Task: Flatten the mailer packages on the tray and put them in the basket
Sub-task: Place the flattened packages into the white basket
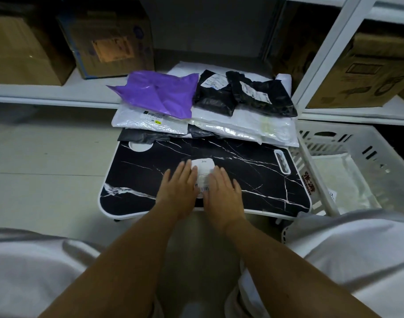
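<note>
1. While both hands lie flat, the left hand (pixel 180 189) and the right hand (pixel 222 191) press a small white mailer (pixel 202 171) on the black marble tray (pixel 253 171), fingers straight and gripping nothing.
2. At 12 o'clock of this mailer a pile waits: a purple mailer (pixel 159 94), two black mailers (pixel 244 94) and white ones beneath.
3. At 3 o'clock stands the white basket (pixel 366 143), a flat white package (pixel 341 177) inside it.
</note>
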`<action>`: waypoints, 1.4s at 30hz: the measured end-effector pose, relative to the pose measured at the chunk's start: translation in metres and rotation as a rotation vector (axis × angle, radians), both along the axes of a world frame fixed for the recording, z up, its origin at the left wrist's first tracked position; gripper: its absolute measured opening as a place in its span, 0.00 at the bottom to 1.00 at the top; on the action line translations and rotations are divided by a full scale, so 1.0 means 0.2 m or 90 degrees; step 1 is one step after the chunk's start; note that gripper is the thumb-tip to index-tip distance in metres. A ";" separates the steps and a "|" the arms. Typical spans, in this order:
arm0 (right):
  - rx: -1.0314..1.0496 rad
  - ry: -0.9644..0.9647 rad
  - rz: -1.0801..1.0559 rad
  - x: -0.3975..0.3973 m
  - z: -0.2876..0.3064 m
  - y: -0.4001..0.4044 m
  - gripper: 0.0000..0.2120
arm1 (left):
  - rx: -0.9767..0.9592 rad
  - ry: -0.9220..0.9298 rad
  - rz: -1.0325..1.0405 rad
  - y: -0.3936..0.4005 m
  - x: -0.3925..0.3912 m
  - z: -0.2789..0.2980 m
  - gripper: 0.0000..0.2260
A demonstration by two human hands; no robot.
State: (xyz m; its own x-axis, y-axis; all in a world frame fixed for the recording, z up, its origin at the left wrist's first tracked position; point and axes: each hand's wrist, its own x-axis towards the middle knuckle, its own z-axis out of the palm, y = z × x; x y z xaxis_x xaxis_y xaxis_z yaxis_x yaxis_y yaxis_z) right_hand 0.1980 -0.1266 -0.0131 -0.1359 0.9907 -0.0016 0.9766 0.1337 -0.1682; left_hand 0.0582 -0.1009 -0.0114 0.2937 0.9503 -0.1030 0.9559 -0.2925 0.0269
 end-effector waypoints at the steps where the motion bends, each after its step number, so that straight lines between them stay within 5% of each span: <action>1: -0.022 -0.027 0.037 0.00 -0.02 0.00 0.27 | 0.003 0.034 -0.035 -0.02 0.01 -0.03 0.30; 8: -0.083 -0.102 0.137 0.11 -0.20 -0.05 0.38 | -0.039 0.099 -0.118 -0.12 0.01 -0.19 0.29; 16: -0.134 -0.057 0.131 0.11 -0.18 0.00 0.35 | -0.103 0.045 -0.111 -0.09 0.03 -0.14 0.27; 20: -0.069 0.020 0.117 0.07 -0.12 0.12 0.15 | -0.038 -0.042 -0.048 -0.01 0.10 -0.07 0.16; 26: -0.014 -0.099 0.126 0.02 -0.09 0.23 0.18 | 0.042 0.048 -0.016 -0.02 0.14 -0.05 0.23; 29: -0.042 -0.134 0.158 0.03 -0.15 0.21 0.27 | -0.028 0.094 -0.010 0.00 0.08 -0.13 0.30; 35: -0.121 -0.041 0.134 0.05 -0.15 0.25 0.28 | -0.065 0.094 -0.037 0.06 0.07 -0.13 0.30; 42: -0.026 -0.147 0.181 0.03 -0.06 0.39 0.22 | 0.045 0.099 -0.087 0.21 0.06 -0.06 0.21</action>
